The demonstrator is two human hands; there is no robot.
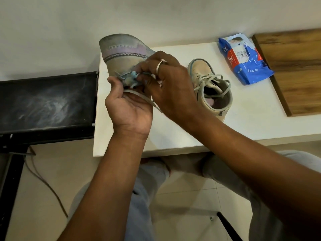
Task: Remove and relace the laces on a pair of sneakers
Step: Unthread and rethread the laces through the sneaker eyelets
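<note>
I hold a beige sneaker up over the white table, its worn sole turned toward me. My left hand grips it from below, thumb against its side. My right hand, with a ring on one finger, pinches the grey lace near the eyelets; one loose end trails across my left palm. The second sneaker stands upright on the table to the right, its grey lace threaded and lying loose over the opening.
A blue packet of wipes lies at the back right of the table beside a wooden board. A black stand sits left of the table, with a cable on the tiled floor. My knees are under the table's front edge.
</note>
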